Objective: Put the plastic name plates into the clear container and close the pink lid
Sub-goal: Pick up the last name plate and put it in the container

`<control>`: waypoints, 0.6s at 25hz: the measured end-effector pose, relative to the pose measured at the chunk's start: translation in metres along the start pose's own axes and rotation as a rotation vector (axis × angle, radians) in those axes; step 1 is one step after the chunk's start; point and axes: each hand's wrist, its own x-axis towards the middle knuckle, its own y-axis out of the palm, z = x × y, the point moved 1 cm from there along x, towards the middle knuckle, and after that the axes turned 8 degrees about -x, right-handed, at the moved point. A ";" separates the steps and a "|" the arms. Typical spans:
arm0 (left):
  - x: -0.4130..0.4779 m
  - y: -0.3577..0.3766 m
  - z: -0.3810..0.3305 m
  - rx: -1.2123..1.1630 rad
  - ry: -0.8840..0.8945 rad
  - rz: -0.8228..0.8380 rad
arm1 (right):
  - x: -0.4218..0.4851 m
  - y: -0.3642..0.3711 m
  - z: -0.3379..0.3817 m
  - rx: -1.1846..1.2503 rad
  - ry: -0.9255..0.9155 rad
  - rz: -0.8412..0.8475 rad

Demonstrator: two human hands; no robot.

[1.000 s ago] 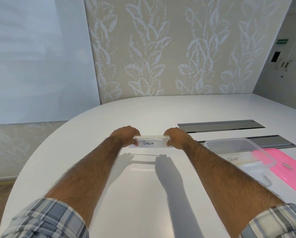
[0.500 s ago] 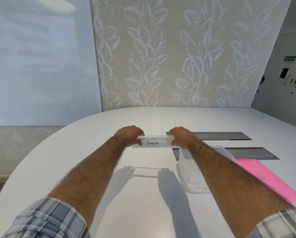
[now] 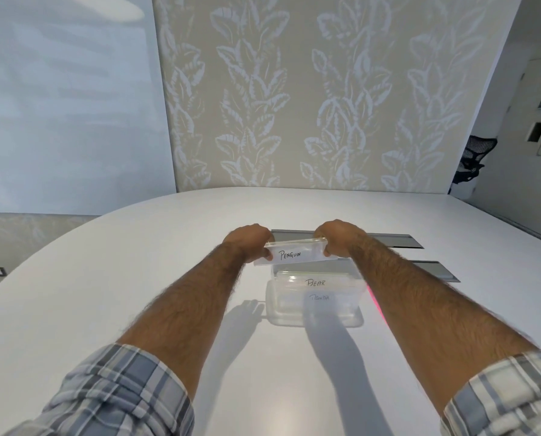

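Clear plastic plate: a name plate [image 3: 291, 255] lettered "PENGUIN" is held off the table by both ends, tilted so that its left end sits lower than its right.
Change from earlier: half a second ago the plate was held at 9 o'clock of the clear container, over bare table; it is now carried above the container's far rim, and the container, then half hidden by the right forearm, is seen almost whole between the two forearms.
Pink lid: only a thin pink sliver [image 3: 376, 305] is seen at 3 o'clock of the container, where earlier most of the lid was exposed; the rest is covered by the right forearm.
Left hand: the left hand [image 3: 249, 243] is closed on the plate's left end, fingers curled over the top and the thumb pressed on the front face.
Right hand: the right hand [image 3: 336, 238] is closed on the right end in the same manner.
Clear container: the clear container [image 3: 314, 298] is set open on the white table [image 3: 112, 278], at 6 o'clock of the held plate and just below it.
Contents: two plates are seen inside, one lettered "BEAR" [image 3: 315, 281], the other's lettering too faint to be read.
Table slots: two grey slots [image 3: 398, 240] are set into the table at 12 to 2 o'clock of the container.
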 end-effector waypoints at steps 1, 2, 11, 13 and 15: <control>0.002 0.004 -0.007 -0.001 0.001 0.000 | -0.003 0.002 -0.007 0.006 0.005 0.008; 0.005 0.008 -0.013 0.003 0.004 0.002 | -0.006 0.005 -0.014 0.009 0.006 0.015; 0.018 0.038 -0.041 0.023 -0.015 0.065 | -0.009 0.045 -0.045 -0.002 -0.023 0.080; 0.020 0.042 -0.043 0.022 -0.018 0.071 | -0.009 0.054 -0.048 0.002 -0.024 0.093; 0.022 0.045 -0.046 0.036 -0.013 0.079 | -0.009 0.061 -0.051 0.029 -0.015 0.091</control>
